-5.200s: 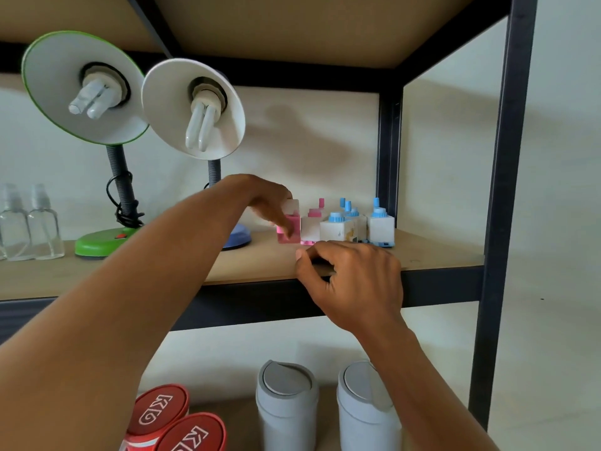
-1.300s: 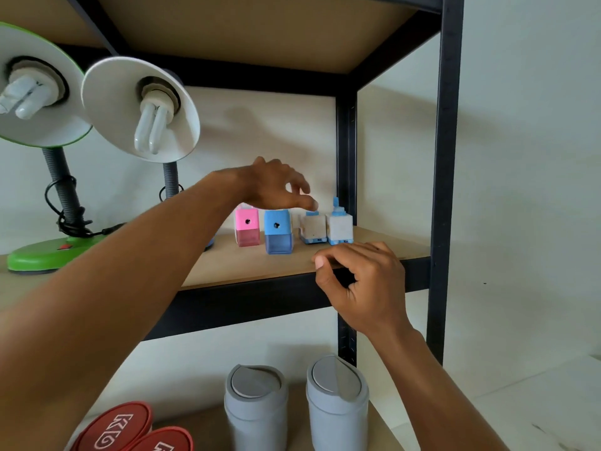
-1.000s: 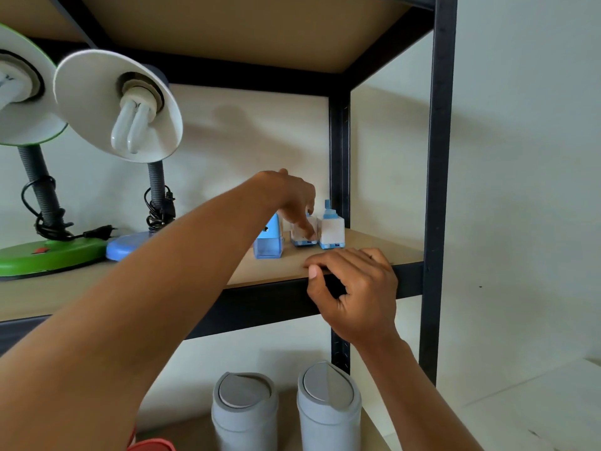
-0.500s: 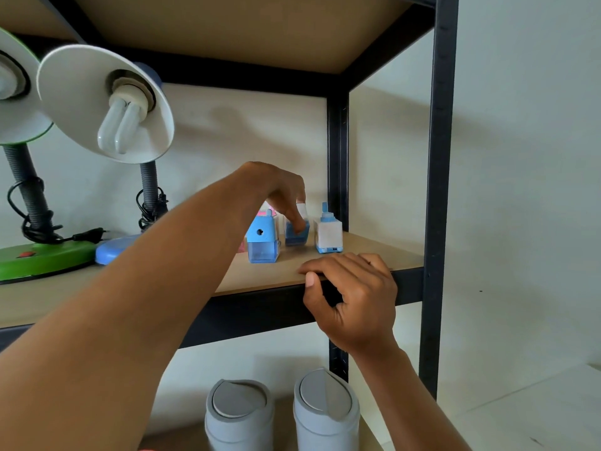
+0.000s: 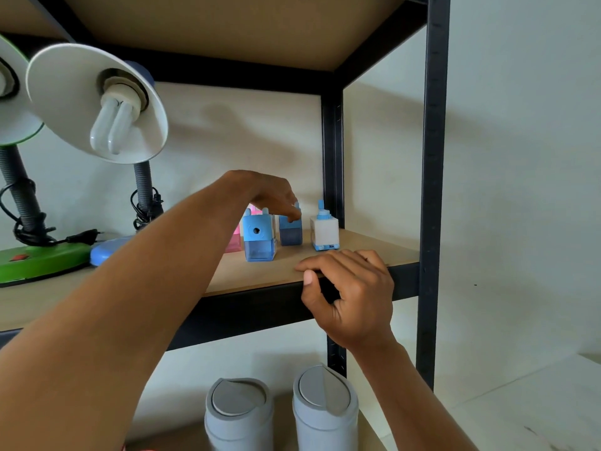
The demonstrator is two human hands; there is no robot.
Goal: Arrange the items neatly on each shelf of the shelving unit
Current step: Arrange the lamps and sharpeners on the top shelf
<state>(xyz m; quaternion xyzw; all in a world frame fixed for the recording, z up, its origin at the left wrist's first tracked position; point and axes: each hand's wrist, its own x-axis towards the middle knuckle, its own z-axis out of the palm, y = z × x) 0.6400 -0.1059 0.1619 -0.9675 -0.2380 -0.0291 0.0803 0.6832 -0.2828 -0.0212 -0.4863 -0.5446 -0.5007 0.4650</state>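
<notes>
Two lidded grey bins (image 5: 239, 415) stand side by side.

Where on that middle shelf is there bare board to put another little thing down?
Bare board lies right of the white sharpener, out to the front post, and along the front edge before the light blue sharpener. It is crowded where the left hand grips the dark blue sharpener among the others; the right hand holds the shelf edge.

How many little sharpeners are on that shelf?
4: front blue, second blue under the left hand, white rightmost, pink half behind the arm; more may hide there.
</notes>
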